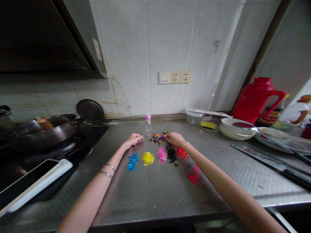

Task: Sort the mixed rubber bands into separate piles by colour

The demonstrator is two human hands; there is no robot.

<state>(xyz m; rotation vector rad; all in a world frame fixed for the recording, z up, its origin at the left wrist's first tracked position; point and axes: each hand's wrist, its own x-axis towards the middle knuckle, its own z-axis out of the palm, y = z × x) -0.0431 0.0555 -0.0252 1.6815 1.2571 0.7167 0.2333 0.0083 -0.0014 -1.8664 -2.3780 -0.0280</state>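
Observation:
A mixed pile of small coloured rubber bands (155, 138) lies on the metal counter between my two hands. My left hand (134, 139) is just left of the pile, with thumb and fingertips pinched together; whatever is in the pinch is too small to make out. At the pile's right edge, my right hand (175, 138) has its fingers curled closed, their tips partly hidden. Nearer to me sit single-colour heaps in a row: blue bands (132, 161), yellow bands (148, 158), pink bands (161, 155), black bands (171, 154) and red bands (182, 153).
Behind the pile stands a small clear bottle with a pink cap (148, 118). To the left are a pan (55, 131) on the stove and a white device (43, 184). On the right are a knife (257, 158), stacked bowls (236, 131) and a red thermos (255, 100).

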